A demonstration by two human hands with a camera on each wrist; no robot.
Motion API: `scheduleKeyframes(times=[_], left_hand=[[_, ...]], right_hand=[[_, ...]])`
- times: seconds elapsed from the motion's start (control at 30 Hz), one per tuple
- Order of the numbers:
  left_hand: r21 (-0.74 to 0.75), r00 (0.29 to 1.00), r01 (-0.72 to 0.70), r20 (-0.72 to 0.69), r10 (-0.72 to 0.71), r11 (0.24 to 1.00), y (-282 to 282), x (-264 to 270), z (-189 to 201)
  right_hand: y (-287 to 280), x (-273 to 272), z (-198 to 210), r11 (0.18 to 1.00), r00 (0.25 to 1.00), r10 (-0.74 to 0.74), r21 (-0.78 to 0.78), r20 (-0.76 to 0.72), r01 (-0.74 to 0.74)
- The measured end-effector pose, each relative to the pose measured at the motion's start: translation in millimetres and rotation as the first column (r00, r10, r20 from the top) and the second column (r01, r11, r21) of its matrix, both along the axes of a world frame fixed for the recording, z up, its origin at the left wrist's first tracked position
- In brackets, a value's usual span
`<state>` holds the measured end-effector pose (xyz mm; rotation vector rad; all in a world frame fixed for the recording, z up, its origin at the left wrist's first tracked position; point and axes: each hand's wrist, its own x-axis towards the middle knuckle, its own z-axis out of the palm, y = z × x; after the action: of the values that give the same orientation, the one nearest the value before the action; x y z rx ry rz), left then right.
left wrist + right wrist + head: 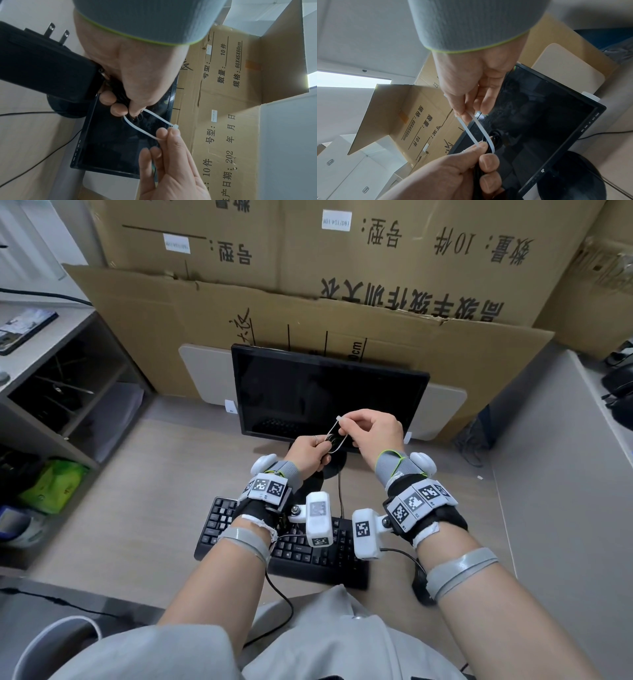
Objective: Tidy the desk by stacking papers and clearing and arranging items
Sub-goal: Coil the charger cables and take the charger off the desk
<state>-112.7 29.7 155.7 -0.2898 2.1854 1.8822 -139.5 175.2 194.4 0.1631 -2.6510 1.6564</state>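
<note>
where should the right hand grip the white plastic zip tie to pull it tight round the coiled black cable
Grip the free tail just past the small square head of the white plastic zip tie, coming from the right hand side, pulling away from the coiled black cable that the left hand holds: the loop is still wide.

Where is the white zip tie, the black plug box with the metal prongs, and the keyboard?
white zip tie (174, 127), left wrist view, on its square locking head.
black plug box (42, 70), left wrist view, on the middle of its black body.
keyboard (298, 553), head view, on the keys between the forearms.
</note>
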Motion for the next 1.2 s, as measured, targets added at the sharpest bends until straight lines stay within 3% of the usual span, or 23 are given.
scheduleKeyframes(times=[0.5,0.87,1.1,1.2], left_hand=[[-0.014,1.0,-0.003,-0.005,0.003,1.0,-1.6,-3.4,0.8],[-0.115,0.998,0.052,-0.03,-0.056,0.992,-2.3,-1.2,9.4],[-0.127,0.988,0.084,-0.116,-0.099,0.988,0.7,0.9,17.3],[-0.112,0.99,0.088,-0.096,-0.099,0.99,-2.1,-1.9,18.7]], right_hand=[[-0.5,-1.7,2.6,0.999,1.0,0.005,0.053,0.011,-0.005],[-0.6,4.5,5.8,0.996,0.999,-0.027,0.084,-0.042,0.031],[1.9,5.5,1.0,0.981,0.998,0.041,0.186,0.045,-0.049],[4.6,8.6,2.3,0.994,1.0,0.001,0.113,0.011,-0.002]])
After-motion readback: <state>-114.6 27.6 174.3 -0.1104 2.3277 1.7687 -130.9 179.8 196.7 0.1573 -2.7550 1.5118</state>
